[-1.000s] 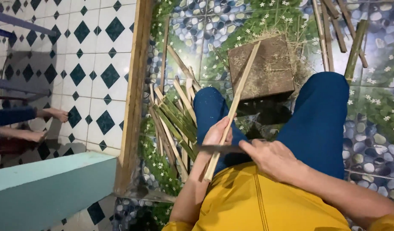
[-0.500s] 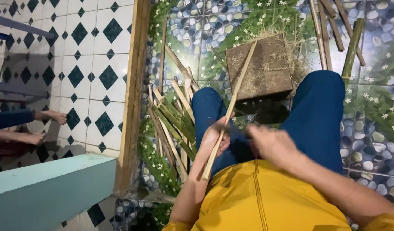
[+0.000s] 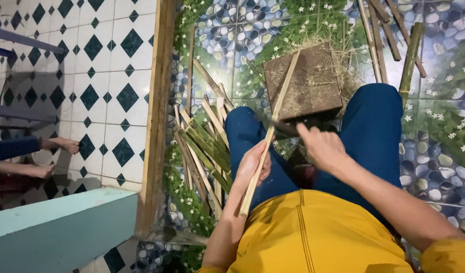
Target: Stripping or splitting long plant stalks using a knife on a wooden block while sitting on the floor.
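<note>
Bamboo strip (image 3: 273, 126) slants from lap up onto wooden block (image 3: 305, 83); left hand (image 3: 252, 164) closed round its lower part | right hand (image 3: 321, 146) closed on knife (image 3: 288, 129), blade against strip | split bamboo pile (image 3: 204, 146) on floor beside left knee; more sticks (image 3: 389, 35) beyond block | another person's bare feet (image 3: 55, 156) far left

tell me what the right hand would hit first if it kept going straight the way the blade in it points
Most likely the bamboo strip. The right hand holds a dark blade aimed leftward, its edge seemingly already at the strip, which the left hand grips lower down. Past it lies the person's blue trouser leg; depth is unclear.
</note>
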